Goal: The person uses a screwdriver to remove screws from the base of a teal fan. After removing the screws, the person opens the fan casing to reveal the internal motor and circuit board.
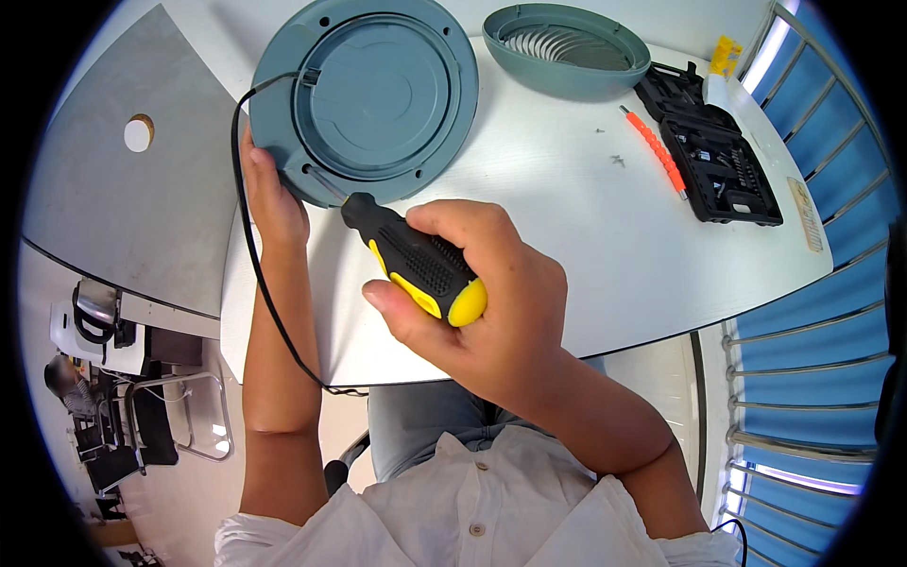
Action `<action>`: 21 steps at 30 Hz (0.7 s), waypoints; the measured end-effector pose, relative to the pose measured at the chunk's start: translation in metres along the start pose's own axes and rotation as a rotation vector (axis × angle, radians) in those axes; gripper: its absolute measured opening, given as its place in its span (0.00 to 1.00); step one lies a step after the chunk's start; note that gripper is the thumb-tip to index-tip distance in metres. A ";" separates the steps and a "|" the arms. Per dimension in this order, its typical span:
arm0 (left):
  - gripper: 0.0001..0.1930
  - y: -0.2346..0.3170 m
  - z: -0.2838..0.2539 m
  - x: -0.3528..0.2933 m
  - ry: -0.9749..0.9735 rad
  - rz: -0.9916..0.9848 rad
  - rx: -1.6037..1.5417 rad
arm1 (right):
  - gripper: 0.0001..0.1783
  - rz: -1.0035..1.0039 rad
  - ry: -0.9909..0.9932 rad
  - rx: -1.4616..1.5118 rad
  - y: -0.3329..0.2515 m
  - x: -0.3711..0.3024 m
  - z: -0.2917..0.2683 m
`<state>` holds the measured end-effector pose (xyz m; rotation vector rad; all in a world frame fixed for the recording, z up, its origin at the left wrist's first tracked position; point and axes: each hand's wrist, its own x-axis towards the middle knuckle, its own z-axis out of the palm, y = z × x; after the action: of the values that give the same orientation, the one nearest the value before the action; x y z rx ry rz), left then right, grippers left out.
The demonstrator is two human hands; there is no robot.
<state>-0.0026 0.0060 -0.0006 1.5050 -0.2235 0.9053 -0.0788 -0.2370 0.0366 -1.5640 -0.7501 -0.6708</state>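
Note:
My right hand (491, 293) is closed round a screwdriver (411, 255) with a thick black and yellow handle. Its thin shaft points up and left, the tip at a hole near the lower edge of a round grey-green plastic base (378, 104). A black cord (248, 203) leaves the base and hangs down along my left forearm. At the base's lower left rim, my left hand (276, 203) grips the edge and holds it tilted up; some fingers are hidden behind it. Whether the tip sits on a screw cannot be made out.
A matching grey-green slatted cover (567, 57) lies at the back. Right of it are small screws (617, 160), an orange flexible bit extension (654, 151) and an open black tool case (723, 170). A grey table (123, 208) adjoins on the left; metal railings (803, 354) run along the right.

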 end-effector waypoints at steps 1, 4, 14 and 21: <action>0.29 0.000 -0.001 0.000 0.005 -0.008 0.007 | 0.20 0.011 -0.011 -0.008 -0.001 0.001 -0.002; 0.32 0.001 0.001 0.000 0.010 -0.008 -0.022 | 0.20 -0.013 0.003 -0.007 0.004 0.001 0.000; 0.30 0.001 -0.001 0.002 -0.001 0.008 -0.025 | 0.25 -0.291 -0.330 -0.123 0.020 0.020 -0.032; 0.31 0.000 0.000 0.002 0.026 0.029 -0.004 | 0.31 -0.134 -0.426 -0.153 0.008 0.024 -0.037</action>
<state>-0.0008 0.0066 0.0008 1.4892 -0.2281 0.9463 -0.0578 -0.2720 0.0545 -1.8356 -1.1495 -0.5039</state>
